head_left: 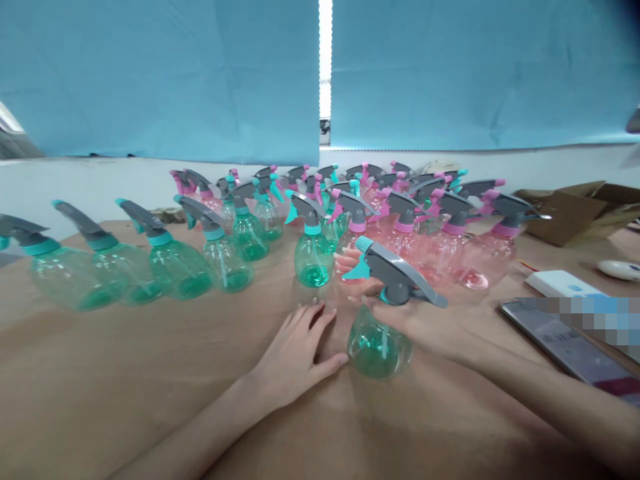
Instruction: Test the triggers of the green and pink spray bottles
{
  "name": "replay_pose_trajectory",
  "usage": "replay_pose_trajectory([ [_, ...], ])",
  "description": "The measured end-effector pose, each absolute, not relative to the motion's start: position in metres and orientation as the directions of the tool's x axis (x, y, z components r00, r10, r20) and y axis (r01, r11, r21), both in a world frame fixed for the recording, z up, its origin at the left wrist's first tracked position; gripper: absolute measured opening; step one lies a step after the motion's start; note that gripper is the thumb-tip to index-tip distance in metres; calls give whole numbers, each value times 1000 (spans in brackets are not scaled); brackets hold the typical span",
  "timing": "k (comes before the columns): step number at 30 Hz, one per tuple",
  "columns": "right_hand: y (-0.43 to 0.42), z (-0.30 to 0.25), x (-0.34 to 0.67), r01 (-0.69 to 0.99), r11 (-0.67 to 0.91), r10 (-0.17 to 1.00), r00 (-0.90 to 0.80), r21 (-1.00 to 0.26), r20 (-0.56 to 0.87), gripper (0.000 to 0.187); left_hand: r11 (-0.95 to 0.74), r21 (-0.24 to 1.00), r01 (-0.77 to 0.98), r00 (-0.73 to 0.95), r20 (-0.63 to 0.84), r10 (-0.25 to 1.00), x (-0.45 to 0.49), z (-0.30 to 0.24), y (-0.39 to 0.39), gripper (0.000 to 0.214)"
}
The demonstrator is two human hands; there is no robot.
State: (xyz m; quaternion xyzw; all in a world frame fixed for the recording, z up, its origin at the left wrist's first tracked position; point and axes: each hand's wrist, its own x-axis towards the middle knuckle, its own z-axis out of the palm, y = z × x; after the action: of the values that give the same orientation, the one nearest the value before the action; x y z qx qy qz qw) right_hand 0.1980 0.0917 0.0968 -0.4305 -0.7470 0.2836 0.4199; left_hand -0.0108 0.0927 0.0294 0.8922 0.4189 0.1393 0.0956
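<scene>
A green see-through spray bottle (379, 349) with a grey and teal trigger head (395, 271) stands on the brown table (125, 393) in front of me. My right hand (400, 313) is wrapped round its neck and head from behind. My left hand (296, 355) lies flat on the table just left of the bottle, fingers stretched out, thumb close to the bottle's base, holding nothing.
Several green spray bottles (175, 263) stand in a row at the left and several pink ones (450, 243) at the back right. A phone (565, 347), a white box (563, 283), a white mouse (620, 269) and cardboard (575, 210) lie at the right. Blue sheets (160, 73) hang behind.
</scene>
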Motion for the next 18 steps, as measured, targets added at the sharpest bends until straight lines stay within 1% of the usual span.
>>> replay_pose_trajectory([
  [3,91,100,197,279,391,908,-272,-877,318,43,-634,282,720,615,164,771,-10,30,93,60],
  [5,91,101,197,261,365,916,-270,-894,296,45,-635,279,720,619,154,770,-10,30,93,60],
  [8,92,103,197,258,371,914,-268,-892,303,40,-634,279,721,618,155,771,-11,30,94,61],
  [13,92,104,196,247,420,893,-283,-873,350,23,-630,280,724,615,151,774,-11,30,94,61],
  [18,91,103,196,289,344,930,-237,-893,281,16,-624,282,728,613,139,778,-10,30,93,62],
])
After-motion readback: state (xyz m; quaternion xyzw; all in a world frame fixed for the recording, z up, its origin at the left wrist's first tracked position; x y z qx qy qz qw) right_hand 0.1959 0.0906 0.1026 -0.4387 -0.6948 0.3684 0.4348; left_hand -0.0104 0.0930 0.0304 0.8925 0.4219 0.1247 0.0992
